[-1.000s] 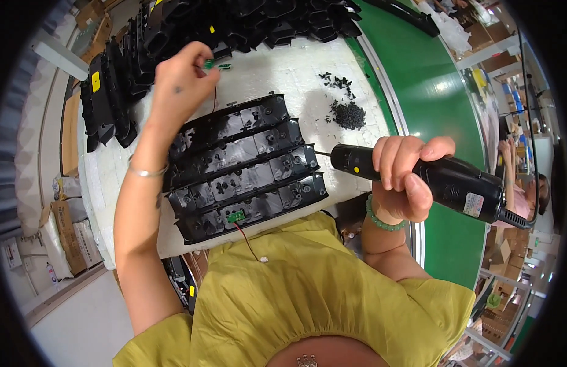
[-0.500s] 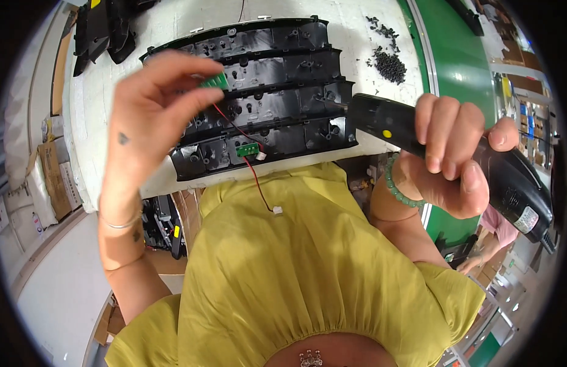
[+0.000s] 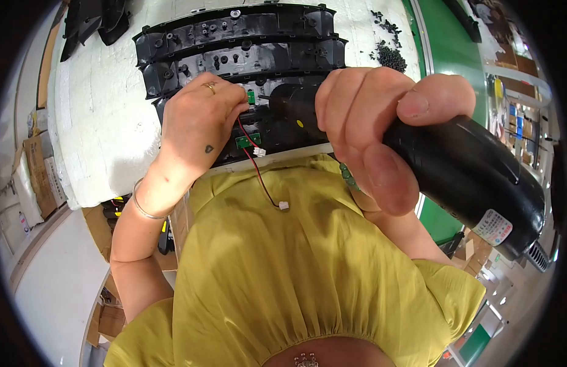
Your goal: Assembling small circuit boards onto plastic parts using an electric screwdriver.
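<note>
My left hand (image 3: 204, 116) is closed over the third black plastic panel (image 3: 277, 79). Its fingertips pinch a small green circuit board (image 3: 251, 98), mostly hidden behind them, and a thin red-and-black wire runs down from it. Wrapped in my right hand (image 3: 372, 131) is a black electric screwdriver (image 3: 473, 177), slanting up to the left; its tip points at the board, though I cannot tell whether it touches. On the nearest panel sits a second green circuit board (image 3: 247, 141), whose wire hangs over the table edge to a white connector (image 3: 283, 205).
Two more black panels (image 3: 295, 55) lie farther back on the white table surface (image 3: 106, 98). A pile of small black screws (image 3: 391, 59) is at the far right, beside a green surface (image 3: 451, 67). Dark plastic parts (image 3: 97, 24) stand at the far left.
My left hand has brought the circuit board right and down against the third panel. My right hand has moved left with the screwdriver, its tip now near that board.
</note>
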Demonstrator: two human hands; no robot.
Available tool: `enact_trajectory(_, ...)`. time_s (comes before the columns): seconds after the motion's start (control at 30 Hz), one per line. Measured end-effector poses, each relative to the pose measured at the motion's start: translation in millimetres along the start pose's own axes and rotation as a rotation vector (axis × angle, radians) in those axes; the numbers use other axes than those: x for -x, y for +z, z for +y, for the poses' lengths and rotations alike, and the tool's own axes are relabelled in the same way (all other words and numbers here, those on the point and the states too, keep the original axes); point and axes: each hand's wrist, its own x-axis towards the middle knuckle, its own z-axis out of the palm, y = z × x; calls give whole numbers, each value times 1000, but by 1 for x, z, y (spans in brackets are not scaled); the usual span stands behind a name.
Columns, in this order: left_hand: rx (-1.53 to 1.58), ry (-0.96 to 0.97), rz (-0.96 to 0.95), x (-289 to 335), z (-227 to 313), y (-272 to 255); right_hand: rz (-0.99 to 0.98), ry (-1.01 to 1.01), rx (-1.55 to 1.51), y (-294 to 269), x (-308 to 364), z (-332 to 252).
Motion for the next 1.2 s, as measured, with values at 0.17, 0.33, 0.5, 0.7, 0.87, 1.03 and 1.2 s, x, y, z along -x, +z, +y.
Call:
enact_trajectory(0.17,0,5,27,1,0,2,-40,-13,35,-2,-3,6)
enact_trajectory(0.33,58,-11,62,3,-1,6,-66,-9,63,0,-3,12)
enact_trajectory(0.5,80,-18,65,7,-3,4,-24,50,131,11,-1,6)
enact_trajectory(0.7,149,-9,53,-1,-2,3,61,-179,-68,24,-8,25)
enact_trajectory(0.87,149,-30,-12,-1,1,-4,-79,-196,31,20,-7,33)
enact_trajectory(1.03,157,-64,-47,0,1,-8,-17,-135,78,15,-5,26)
enact_trajectory(1.2,127,-61,-23,-1,3,-4,289,83,-107,3,3,9)
